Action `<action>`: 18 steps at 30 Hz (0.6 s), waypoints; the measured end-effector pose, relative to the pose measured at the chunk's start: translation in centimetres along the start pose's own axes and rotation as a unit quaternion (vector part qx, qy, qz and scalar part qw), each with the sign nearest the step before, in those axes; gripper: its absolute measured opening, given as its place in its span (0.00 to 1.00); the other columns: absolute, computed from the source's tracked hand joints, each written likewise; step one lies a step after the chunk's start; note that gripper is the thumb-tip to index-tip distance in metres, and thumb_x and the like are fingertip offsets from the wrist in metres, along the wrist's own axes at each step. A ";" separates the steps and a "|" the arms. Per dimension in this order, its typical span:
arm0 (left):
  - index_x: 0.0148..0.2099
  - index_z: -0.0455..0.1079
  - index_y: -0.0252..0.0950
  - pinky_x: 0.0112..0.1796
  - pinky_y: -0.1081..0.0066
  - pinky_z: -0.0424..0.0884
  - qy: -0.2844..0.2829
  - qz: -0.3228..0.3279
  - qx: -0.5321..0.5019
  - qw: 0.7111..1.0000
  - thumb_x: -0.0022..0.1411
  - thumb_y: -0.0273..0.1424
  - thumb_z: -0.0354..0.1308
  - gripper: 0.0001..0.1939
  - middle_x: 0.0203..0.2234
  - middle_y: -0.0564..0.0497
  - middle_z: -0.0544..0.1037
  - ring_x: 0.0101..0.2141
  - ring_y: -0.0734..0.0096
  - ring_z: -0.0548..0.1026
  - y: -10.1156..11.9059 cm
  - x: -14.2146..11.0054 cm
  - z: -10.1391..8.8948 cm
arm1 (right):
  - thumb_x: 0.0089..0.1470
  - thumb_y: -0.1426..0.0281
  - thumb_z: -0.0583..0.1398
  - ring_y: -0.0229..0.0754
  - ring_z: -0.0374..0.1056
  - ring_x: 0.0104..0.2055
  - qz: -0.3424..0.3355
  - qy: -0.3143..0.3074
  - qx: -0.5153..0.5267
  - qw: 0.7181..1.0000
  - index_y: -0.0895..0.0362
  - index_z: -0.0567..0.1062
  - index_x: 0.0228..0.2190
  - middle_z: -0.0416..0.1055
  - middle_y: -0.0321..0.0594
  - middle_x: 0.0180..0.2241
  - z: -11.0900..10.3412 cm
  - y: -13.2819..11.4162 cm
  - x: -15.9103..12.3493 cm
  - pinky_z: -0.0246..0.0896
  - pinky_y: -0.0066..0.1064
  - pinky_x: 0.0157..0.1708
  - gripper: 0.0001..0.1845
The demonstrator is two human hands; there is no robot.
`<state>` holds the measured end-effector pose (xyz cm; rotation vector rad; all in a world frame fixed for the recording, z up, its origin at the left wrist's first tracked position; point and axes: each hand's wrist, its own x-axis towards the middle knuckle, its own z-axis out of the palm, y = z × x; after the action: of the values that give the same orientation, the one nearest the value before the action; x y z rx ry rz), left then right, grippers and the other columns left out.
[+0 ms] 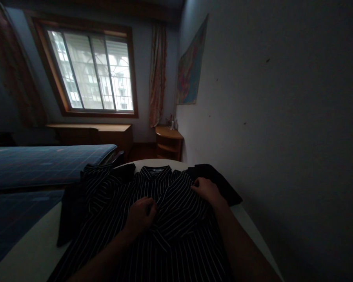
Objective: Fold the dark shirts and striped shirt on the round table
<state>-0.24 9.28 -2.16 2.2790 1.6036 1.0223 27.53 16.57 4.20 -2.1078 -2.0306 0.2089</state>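
Note:
A black shirt with thin white stripes (141, 243) lies spread on a pale round table (38, 239), its collar (155, 171) at the far side. The sleeve on the right is folded inward across the chest, and its cuff (161, 241) rests near the middle. My left hand (142, 211) is closed with curled fingers at the inner edge of this sleeve, pinching the striped cloth. Near the right shoulder, my right hand (206, 190) has its thumb and fingers together on the shirt. Plain dark cloth (223, 184) shows beyond my right hand, and more (72, 215) at the left.
A bed with a blue checked mattress (47, 164) stands left of the table. Past the table are a small corner shelf (168, 133) and a wooden desk (111, 128) under the window (91, 74). A bare wall (267, 129) runs close along the right. The room is dim.

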 end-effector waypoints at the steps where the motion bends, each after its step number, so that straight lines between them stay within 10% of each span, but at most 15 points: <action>1: 0.25 0.65 0.39 0.33 0.68 0.66 -0.001 -0.007 0.010 1.000 0.62 0.34 0.44 0.15 0.22 0.51 0.74 0.27 0.66 0.74 0.0 0.0 0.0 | 0.60 0.57 0.56 0.52 0.74 0.48 0.004 -0.003 -0.006 1.000 0.57 0.79 0.43 0.78 0.49 0.44 0.0 -0.2 0.0 0.64 0.38 0.43 0.19; 8: 0.24 0.62 0.39 0.27 0.72 0.60 0.015 -0.056 0.003 0.998 0.66 0.40 0.41 0.20 0.16 0.54 0.69 0.21 0.71 0.70 0.1 0.1 -0.2 | 0.61 0.62 0.57 0.51 0.74 0.48 0.009 0.013 -0.069 0.998 0.57 0.79 0.43 0.79 0.50 0.43 0.0 -0.7 -0.5 0.63 0.37 0.43 0.17; 18: 0.43 0.72 0.41 0.39 0.67 0.70 -0.019 -0.058 -0.011 0.998 0.65 0.37 0.49 0.13 0.38 0.51 0.81 0.37 0.64 0.79 0.3 0.0 0.1 | 0.60 0.68 0.57 0.51 0.75 0.46 0.012 0.038 -0.118 0.992 0.61 0.79 0.40 0.79 0.54 0.42 0.8 -1.6 -1.0 0.61 0.38 0.44 0.13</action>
<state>-0.02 9.16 -2.07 2.1504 1.6796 0.9577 25.73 15.63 3.81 -2.2380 -2.0749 -0.1121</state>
